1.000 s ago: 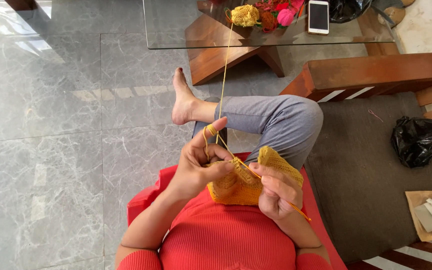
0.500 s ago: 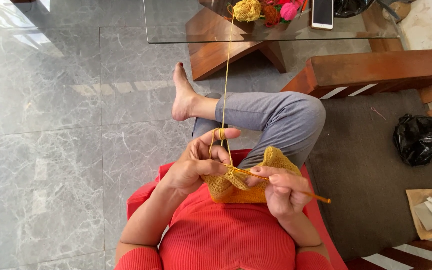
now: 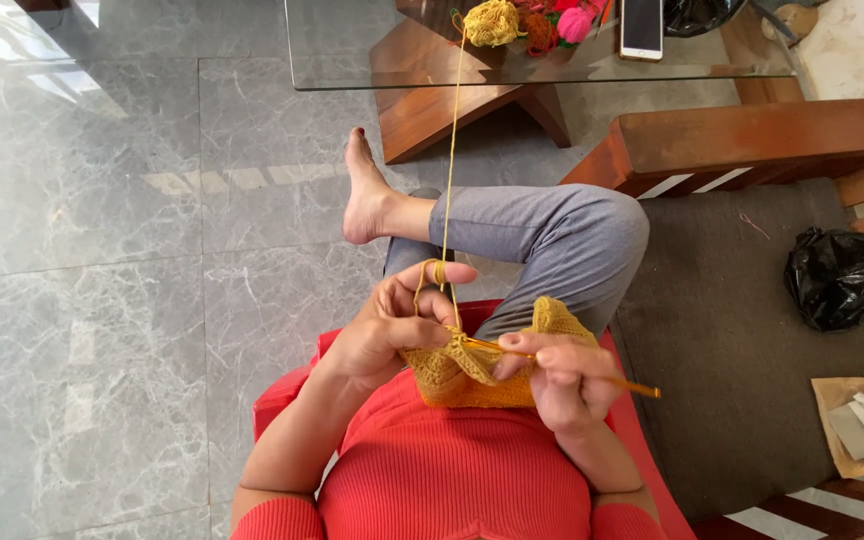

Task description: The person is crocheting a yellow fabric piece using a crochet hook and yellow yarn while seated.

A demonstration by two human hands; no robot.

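Mustard-yellow crocheted fabric, a small ribbed panel, lies across the lap, just above the red ribbed top, and is gripped from both sides. From my remote seat I read the left hand as closed on the panel's left edge: thumb and fingers pinch the work, while the raised forefinger carries a loop of thin yellow yarn strand wound round it. That strand runs taut and nearly straight up the frame to a loose ball of yellow yarn resting on the clear glass tabletop, well apart from the hands. The right hand is closed around a slender orange-handled crochet hook; I see the fingers folded over its shaft, the rear end sticking out to the right past the knuckles, the working tip set into the top edge of the panel between the two hands. Beyond the hands, a leg in grey trousers crosses the view, its bare foot over the grey marble floor. On the glass, beside the yellow ball, sit pink and orange yarn balls and a white smartphone. To the right, a crumpled black plastic bag lies on the dark seat cushion of a wooden bench.
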